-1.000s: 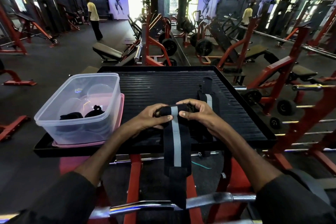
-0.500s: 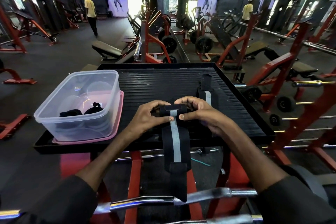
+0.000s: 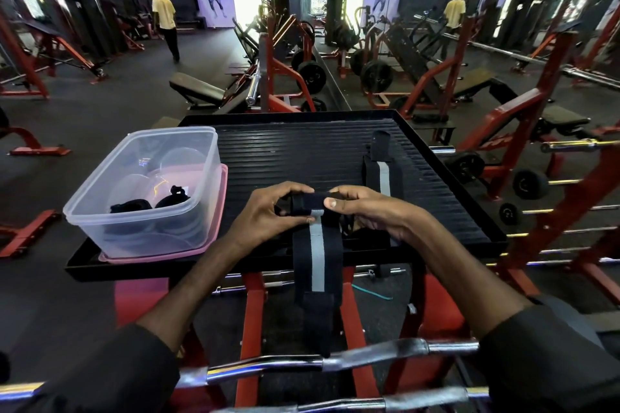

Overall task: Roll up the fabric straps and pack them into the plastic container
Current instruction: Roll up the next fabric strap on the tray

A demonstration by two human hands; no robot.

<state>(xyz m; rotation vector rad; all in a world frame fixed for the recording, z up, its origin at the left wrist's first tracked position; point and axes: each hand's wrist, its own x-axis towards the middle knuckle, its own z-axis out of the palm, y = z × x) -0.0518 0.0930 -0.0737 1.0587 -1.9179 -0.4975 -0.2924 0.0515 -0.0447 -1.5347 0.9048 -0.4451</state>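
Black fabric strap (image 3: pixel 317 255) pinched between both hands, left (image 3: pixel 268 214) and right (image 3: pixel 364 211).

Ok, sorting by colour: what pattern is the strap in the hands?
Black strap, grey centre stripe; head view.

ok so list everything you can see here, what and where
plastic container: 1, clear, left side of tray, on the lid
lid: 1, pink, under the container
rolled straps: 2, black, inside the container
half-rolled strap: 1, black with grey stripe, tail hanging over tray's near edge
flat strap: 1, black with grey stripe, right part of tray
tray: 1, black, ribbed
chrome bars: 2, silver, nearest the camera
bystander: 1, yellow top, far left
left hand: 1, pinches the half-rolled strap's roll
right hand: 1, pinches the same roll
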